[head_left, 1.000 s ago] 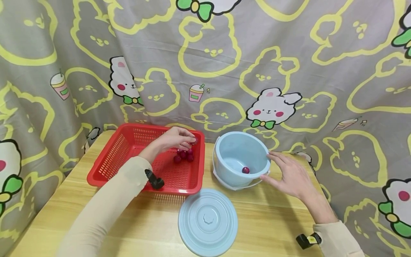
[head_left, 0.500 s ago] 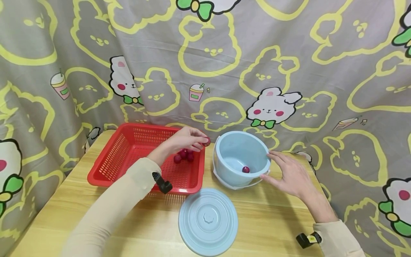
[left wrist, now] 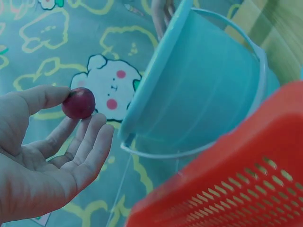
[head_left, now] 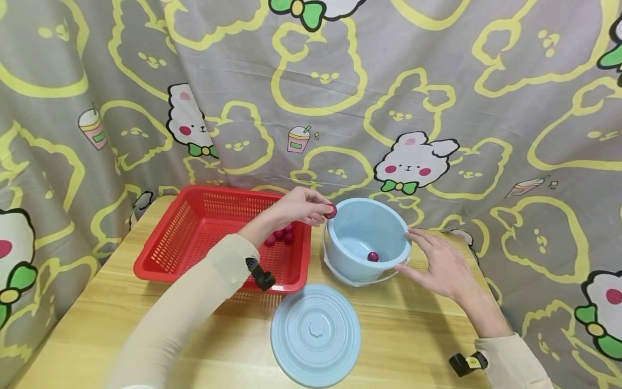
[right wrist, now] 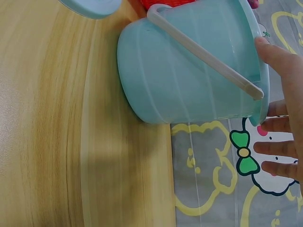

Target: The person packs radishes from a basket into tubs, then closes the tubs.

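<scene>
Only the head view shows a fruit [head_left: 373,256] inside the bucket [head_left: 342,259]; the left hand [head_left: 302,206] pinches another fruit [head_left: 331,211], the right hand [head_left: 441,266], fingers extended, touches the bucket.

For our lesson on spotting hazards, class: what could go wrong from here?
1. The left hand pinches a small red fruit close to the bucket; it could slip and fall outside.
2. The right hand touches the bucket's edge rather than wrapping around its body, so a bump might shift the bucket.
</scene>
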Available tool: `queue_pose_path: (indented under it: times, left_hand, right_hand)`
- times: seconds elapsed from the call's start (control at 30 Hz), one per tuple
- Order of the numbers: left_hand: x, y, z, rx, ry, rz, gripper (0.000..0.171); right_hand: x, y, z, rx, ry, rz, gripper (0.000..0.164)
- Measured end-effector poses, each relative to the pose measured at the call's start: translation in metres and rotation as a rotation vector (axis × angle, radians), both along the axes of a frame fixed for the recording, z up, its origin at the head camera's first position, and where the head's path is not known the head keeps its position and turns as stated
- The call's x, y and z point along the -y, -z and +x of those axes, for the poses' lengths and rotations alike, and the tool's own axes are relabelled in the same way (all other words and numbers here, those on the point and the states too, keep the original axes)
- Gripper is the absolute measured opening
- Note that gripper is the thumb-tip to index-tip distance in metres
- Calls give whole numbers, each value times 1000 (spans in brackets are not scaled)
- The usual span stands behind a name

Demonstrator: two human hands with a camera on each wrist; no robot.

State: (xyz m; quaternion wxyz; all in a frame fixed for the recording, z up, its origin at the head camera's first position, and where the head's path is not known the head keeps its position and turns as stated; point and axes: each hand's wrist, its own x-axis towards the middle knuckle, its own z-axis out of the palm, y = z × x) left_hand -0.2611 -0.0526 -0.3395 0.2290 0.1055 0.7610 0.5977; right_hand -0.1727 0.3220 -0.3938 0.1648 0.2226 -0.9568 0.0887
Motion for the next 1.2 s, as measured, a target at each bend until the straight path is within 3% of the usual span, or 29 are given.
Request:
queue_pose_path:
  times: [0.27,0.5,1.2]
  left_hand:
    - [-21,-4,-2,-5,21,15,29]
    - [-36,1,-2,17,37,18,30]
    - [-66,5,-10,3,52,-50,29]
  right_hand:
    - [0,0,1,2,2,-4,78]
    - [0,2,0,-9,-1,-7,77]
    - [1,1,1,8,9,-2,78]
